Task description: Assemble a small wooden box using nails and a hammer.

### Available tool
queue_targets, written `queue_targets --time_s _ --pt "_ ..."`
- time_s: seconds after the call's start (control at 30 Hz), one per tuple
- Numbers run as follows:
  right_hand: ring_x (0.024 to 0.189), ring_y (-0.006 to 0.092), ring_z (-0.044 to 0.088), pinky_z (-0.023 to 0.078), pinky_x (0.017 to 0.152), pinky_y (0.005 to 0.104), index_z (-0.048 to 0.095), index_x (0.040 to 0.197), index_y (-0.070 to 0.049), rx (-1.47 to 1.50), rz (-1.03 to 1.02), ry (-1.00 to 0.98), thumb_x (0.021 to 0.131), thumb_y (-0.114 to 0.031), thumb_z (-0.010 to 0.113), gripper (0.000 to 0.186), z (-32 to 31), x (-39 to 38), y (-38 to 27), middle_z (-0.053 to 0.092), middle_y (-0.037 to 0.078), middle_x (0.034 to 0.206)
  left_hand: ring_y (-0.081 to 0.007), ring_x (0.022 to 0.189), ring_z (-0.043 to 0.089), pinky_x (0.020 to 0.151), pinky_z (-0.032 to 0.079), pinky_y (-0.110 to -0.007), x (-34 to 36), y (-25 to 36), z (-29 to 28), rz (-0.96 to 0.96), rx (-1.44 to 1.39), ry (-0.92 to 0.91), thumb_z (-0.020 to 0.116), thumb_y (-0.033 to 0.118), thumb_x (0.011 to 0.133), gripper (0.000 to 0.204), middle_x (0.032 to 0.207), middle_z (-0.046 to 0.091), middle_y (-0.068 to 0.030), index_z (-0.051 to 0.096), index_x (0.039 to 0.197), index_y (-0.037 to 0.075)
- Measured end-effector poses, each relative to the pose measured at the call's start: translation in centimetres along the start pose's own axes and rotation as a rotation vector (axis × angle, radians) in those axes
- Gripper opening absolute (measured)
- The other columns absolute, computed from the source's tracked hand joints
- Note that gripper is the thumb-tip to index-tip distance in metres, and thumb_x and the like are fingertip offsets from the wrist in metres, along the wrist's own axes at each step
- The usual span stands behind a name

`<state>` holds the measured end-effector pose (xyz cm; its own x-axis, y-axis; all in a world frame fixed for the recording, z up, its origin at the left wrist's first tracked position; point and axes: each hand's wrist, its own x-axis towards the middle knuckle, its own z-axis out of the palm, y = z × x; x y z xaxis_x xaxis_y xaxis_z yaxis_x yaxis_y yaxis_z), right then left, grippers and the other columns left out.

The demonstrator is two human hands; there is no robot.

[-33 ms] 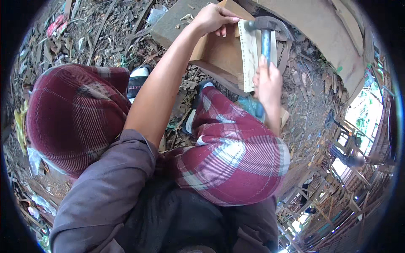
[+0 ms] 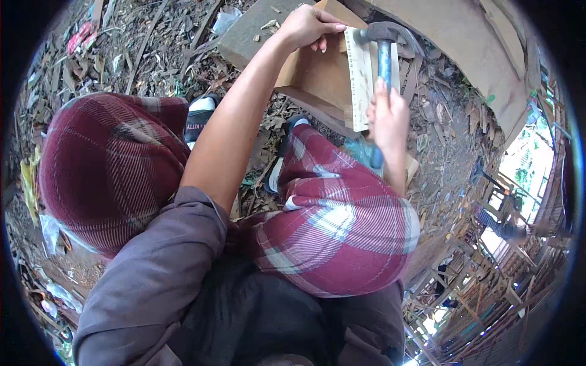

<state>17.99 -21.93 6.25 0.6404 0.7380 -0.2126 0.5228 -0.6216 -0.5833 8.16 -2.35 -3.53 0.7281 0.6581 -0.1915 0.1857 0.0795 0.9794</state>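
My right hand (image 2: 389, 119) grips the blue handle of a claw hammer (image 2: 384, 59). The hammer's dark head is over the upper end of a pale flat strip (image 2: 360, 79) with a row of small marks along its edges. That strip lies along the right side of a brown wooden box-like piece (image 2: 317, 70). At the strip's top corner is my left hand (image 2: 308, 27), its thumb stretched toward the corner and its other fingers curled under. Whatever the left fingers pinch, if anything, is too small to make out.
A grey slab (image 2: 247, 43) lies beneath the wooden piece. Large curved boards (image 2: 452, 36) rest at the upper right. Wood scraps and plastic litter (image 2: 177, 55) cover the ground. Plaid cloth (image 2: 348, 238) drapes my knees. Wooden frames (image 2: 464, 268) stand at the lower right.
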Motion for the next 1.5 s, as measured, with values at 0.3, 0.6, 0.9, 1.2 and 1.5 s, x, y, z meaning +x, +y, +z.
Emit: queue_targets --time_s 0.3,0.6,0.9,1.2,1.5 --pt "0.037 0.0039 0.039 0.029 0.032 0.0221 0.048 0.078 -0.008 0.177 0.100 -0.028 0.099 -0.034 0.046 0.034 -0.8 -0.9 -2.3 0.044 -0.004 0.051 -0.0066 0.044 0.054 0.040 0.041 -0.022 0.6 0.0 0.5 0.020 -0.400 -0.021 0.061 0.018 0.092 0.021 0.070 0.067 -0.0036 0.071 0.103 0.003" --pt "0.036 0.0043 0.039 0.029 0.031 0.0209 0.047 0.077 -0.008 0.277 -0.026 0.121 0.100 -0.035 0.043 0.037 -2.2 -1.1 -3.5 0.044 -0.003 0.051 -0.0155 0.060 0.063 0.055 0.051 -0.028 1.0 -1.8 0.1 0.192 -0.563 -0.039 0.063 0.016 0.088 0.042 0.099 0.069 -0.0121 0.055 0.124 -0.004" --pt "0.032 0.0063 0.034 0.027 0.030 0.0211 0.049 0.082 -0.006 0.294 0.124 0.027 0.099 -0.041 0.043 0.040 -4.1 -2.6 -4.4 0.042 0.000 0.051 -0.0303 0.127 0.040 0.105 0.030 -0.045 -1.9 0.4 2.8 0.365 0.785 0.474 0.073 0.029 0.063 0.037 0.124 0.060 -0.0015 0.074 0.098 0.019" --pt "0.033 0.0076 0.035 0.028 0.030 0.0224 0.049 0.085 -0.005 0.419 0.178 0.150 0.100 -0.040 0.040 0.040 -5.2 -5.4 -2.7 0.044 0.003 0.054 -0.0241 0.120 0.053 0.105 0.034 -0.041 -1.5 1.8 5.0 0.656 0.509 0.492 0.075 0.039 0.063 0.046 0.101 0.069 -0.0100 0.072 0.103 0.015" --pt "0.034 0.0066 0.034 0.029 0.032 0.0209 0.048 0.086 -0.005 0.515 0.172 0.254 0.101 -0.043 0.037 0.043 -6.5 -6.2 -2.7 0.044 0.003 0.055 -0.0174 0.102 0.055 0.095 0.035 -0.037 -2.6 7.0 7.6 0.819 0.561 0.572 0.076 0.038 0.058 0.035 0.082 0.069 0.0025 0.074 0.087 0.017"
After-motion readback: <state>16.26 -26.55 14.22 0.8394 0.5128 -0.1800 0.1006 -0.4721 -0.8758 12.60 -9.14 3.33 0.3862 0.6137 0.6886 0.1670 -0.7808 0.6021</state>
